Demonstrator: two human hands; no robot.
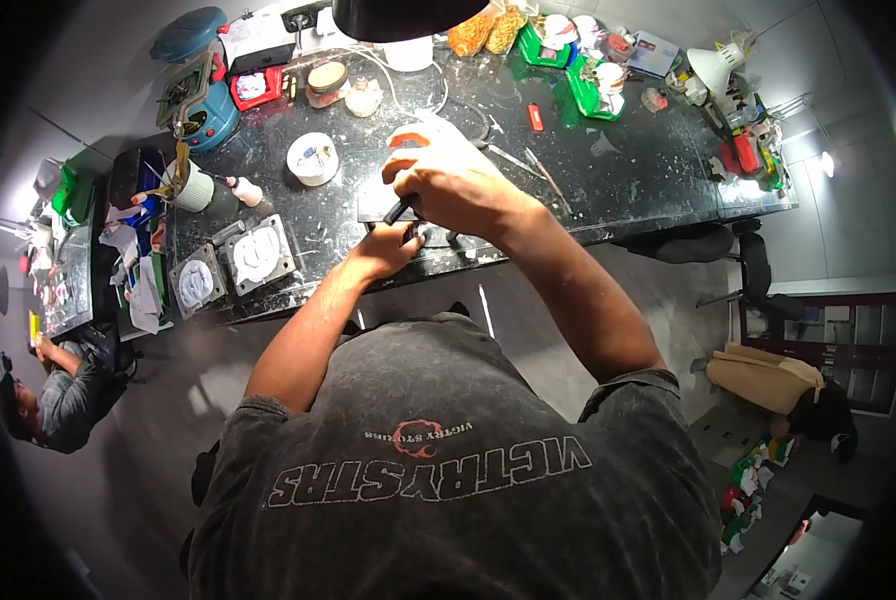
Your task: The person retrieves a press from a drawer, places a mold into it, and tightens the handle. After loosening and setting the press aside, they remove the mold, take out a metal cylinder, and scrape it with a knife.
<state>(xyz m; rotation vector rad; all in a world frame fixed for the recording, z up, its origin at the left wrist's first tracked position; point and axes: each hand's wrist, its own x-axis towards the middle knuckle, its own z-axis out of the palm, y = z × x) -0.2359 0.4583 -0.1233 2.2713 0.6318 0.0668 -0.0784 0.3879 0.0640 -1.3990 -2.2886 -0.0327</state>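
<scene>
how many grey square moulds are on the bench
2: both at the bench's near-left corner, side by side, one mould left of the other mould, each with a white round centre. Clutter may hide more.

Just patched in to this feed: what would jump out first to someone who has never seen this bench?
At centre, the right hand grips a thin dark tool over a small piece pinned by the left hand at the near edge of the black worktop. Two square grey moulds lie to the left, and another person sits far left.
</scene>
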